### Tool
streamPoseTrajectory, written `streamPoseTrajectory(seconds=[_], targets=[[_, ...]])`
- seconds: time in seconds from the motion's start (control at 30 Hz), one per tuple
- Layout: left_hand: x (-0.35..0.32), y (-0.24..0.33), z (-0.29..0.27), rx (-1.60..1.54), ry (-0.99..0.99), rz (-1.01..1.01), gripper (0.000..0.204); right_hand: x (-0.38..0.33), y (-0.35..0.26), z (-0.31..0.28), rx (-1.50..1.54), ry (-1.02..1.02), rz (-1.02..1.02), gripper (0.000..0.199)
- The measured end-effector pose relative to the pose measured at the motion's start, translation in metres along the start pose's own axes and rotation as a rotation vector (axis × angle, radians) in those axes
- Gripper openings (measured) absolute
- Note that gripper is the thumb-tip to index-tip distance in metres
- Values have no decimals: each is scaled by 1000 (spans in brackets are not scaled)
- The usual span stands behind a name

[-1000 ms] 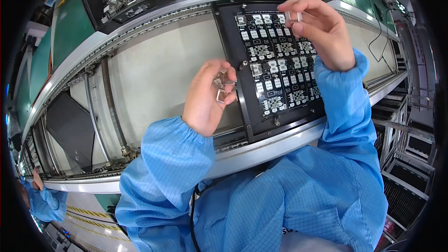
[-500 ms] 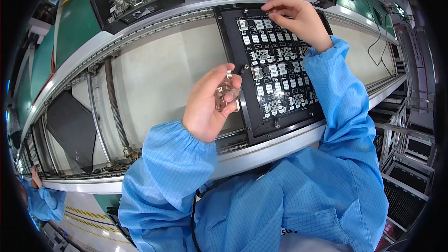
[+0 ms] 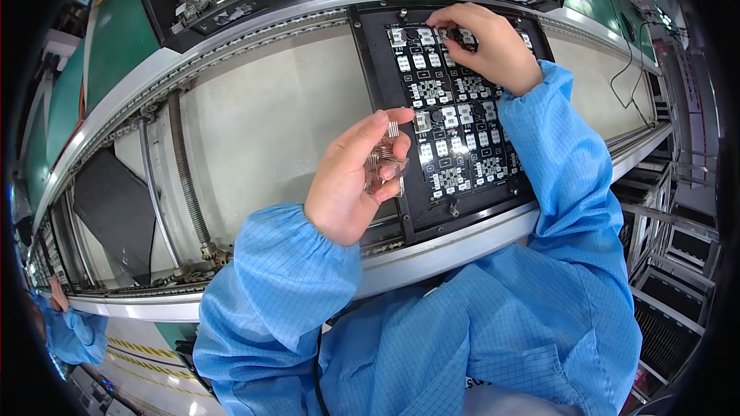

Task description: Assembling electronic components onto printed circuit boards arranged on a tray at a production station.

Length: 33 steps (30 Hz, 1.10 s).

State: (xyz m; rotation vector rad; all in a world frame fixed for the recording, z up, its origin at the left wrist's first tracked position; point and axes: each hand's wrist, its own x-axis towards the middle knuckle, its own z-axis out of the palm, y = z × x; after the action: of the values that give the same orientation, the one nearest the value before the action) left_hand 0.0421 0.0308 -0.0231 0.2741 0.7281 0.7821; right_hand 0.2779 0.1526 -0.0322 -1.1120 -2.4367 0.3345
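My left hand [image 3: 347,177] is closed around several small silvery finned metal pieces [image 3: 383,160], with one of them up by the thumb and forefinger. It hovers at the left edge of a black fixture plate [image 3: 393,96]. Seated in that plate is a black circuit board panel [image 3: 455,131] with rows of white and silver components. My right hand [image 3: 489,42] is over the panel's far part, thumb and forefinger bent in a pinch at the board's surface. A small part shows dimly between those fingertips; its kind is too hidden to tell.
The plate rests on a conveyor with metal rails [image 3: 262,40]. Beyond stand a black bin [image 3: 223,15] of silvery metal pieces and two more dark bins. At left lie a spring-like shaft [image 3: 185,169] and a dark sheet [image 3: 116,204]. Another person's hand [image 3: 58,293] shows far left.
My right hand has come lower and nearer, from the panel's far edge onto its components. My left hand has shifted slightly right and nearer, still holding the metal pieces.
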Motion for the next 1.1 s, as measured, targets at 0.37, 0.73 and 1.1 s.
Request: streamPoseTrajectory(seconds=[0.37,0.73,1.1], targets=[[3,1,-2,1,-8,11,32,4,-5,5,-105,11,-77,35],[5,-3,9,-18,-100,25,38,-5,-13,-2,-167,48,6,36],[5,-1,12,65,-126,79,37,-12,-48,-29,512,20,31,33]])
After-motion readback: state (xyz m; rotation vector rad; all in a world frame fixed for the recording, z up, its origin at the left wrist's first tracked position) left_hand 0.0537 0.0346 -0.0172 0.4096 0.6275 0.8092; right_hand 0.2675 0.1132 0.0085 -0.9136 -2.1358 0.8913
